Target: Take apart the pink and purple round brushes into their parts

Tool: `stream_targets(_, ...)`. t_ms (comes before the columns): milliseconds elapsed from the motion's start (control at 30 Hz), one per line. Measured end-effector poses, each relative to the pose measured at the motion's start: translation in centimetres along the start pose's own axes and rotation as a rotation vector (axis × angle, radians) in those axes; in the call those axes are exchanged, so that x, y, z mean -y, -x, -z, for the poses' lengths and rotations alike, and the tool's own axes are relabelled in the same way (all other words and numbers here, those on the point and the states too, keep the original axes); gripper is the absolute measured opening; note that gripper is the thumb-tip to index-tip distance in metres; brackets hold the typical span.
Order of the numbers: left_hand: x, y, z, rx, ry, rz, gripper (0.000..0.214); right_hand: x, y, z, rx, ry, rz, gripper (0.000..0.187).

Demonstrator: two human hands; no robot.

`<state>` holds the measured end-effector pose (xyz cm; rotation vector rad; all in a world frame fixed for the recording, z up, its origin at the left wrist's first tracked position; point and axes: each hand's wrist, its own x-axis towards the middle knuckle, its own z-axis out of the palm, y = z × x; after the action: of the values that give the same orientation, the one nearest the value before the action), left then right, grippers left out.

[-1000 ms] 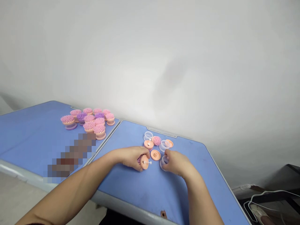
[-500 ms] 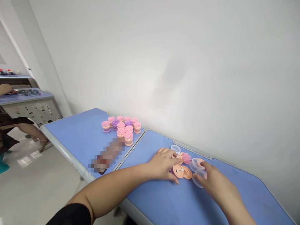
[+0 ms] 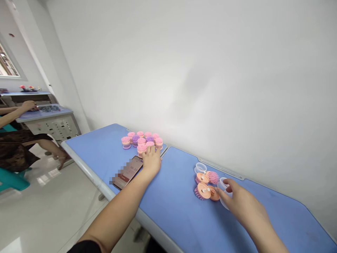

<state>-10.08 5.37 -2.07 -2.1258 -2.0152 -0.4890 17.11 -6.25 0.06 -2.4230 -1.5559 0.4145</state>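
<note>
Along the back edge of our two blue desks, our left hand lies open, with its fingertips on a pile of pink and purple scalp brushes. Our right hand touches a clear plastic cup, but we cannot tell if it grips. Orange brush parts sit just beside that cup. A phone lies near our left hand.

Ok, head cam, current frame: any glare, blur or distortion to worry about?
Head view: wide-angle stretch skews the blue table and wall lines; the phone is partly pixelated, a mosaic rather than focus blur; glare on the floor at lower left; the window looks overexposed; the pink brushes stay fairly sharp, with no heavy shadows.
</note>
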Motion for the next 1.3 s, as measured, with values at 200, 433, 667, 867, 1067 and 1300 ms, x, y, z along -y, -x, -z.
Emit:
stream_targets(200, -0.9, -0.8, 0.0, -0.027, 0.029, -0.023, 0.036, 0.0, 0.1, -0.1, -0.008, -0.038, 0.056, 0.053)
stream_targets(433, -0.4, -0.6, -0.6, 0.067, 0.031, -0.061, 0.037, -0.7, -0.4, -1.1, -0.034, -0.101, 0.095, 0.055)
stream_targets(667, -0.2, -0.3, -0.6, 0.114, 0.007, -0.1, 0.038, -0.4, -0.1, -0.9, -0.007, -0.11, 0.091, 0.06)
stream_targets(867, 0.2, -0.4, -0.7, 0.129, -0.016, -0.094, 0.036, -0.6, 0.0, -1.1, -0.008, -0.122, 0.111, 0.062)
stream_targets(1067, 0.2, -0.7, -0.5, 0.124, 0.001, -0.085, 0.035, -0.7, -0.1, -1.2, -0.049, -0.166, 0.145, 0.057)
stream_targets(1300, -1.8, 1.0, 0.8, -0.024, 0.424, -0.229, 0.057, 0.5, 0.9, -1.3, -0.216, -0.466, 0.211, 0.047)
